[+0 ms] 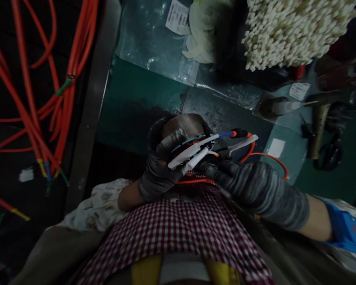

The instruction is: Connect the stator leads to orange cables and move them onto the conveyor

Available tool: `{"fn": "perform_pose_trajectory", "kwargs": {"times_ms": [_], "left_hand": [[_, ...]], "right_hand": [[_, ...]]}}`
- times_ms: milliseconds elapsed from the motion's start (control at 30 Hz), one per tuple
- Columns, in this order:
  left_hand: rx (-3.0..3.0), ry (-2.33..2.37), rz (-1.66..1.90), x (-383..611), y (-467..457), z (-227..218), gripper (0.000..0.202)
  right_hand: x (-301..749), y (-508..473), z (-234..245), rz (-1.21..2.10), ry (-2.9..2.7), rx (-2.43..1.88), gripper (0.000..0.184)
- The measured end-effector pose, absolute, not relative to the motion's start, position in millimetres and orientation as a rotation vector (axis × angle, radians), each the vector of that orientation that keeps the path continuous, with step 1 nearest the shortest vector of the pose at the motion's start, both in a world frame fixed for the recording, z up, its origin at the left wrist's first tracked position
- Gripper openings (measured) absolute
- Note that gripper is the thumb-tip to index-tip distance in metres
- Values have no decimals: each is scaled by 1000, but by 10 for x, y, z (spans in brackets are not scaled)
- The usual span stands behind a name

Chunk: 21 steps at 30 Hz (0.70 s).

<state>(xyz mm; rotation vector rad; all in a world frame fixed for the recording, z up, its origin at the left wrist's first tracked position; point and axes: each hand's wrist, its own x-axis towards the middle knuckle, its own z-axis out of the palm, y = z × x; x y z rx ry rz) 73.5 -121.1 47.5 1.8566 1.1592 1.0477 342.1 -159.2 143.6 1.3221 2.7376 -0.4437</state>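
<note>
A motor stator [185,123] with a round metal body sits tilted at the table's front edge, close against my apron. My left hand [163,166], in a dark grey glove, is wrapped round its left side, with the thumb across the metal. White sleeves [185,155] cover wire leads coming off the winding side. Orange and blue leads [249,148] run out to the right. My right hand [249,182], in a striped grey glove, is closed at the stator's lower right rim, beside the leads. Its fingertips are partly hidden.
Bundles of orange cables [67,103] hang at the left, beyond the metal table edge [90,118]. Plastic bags [154,47] and a mass of thin white tubes [296,31] lie at the back. A nozzle bottle [284,106], a hammer [319,126] and scissors [329,154] are at the right.
</note>
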Motion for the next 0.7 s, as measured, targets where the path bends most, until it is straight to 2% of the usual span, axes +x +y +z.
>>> {"fn": "perform_pose_trajectory", "kwargs": {"times_ms": [167,367,533,700], "left_hand": [[1804,1197,996,712,-1240,459,99],[1875,1230,1025,697,-1230,434,108],[1867,1188,1102,771,-1183,495,102],[1839,1170,1089,778,-1205,504,91]], "right_hand": [[3368,-1536,1567,-473,2768,1280,55],[3319,-1551,1690,-512,2786,1242,59],[3221,-1735,1676,-607,2590,1399,74],[3188,-1632,1736,-496,2714,1324,64]]}}
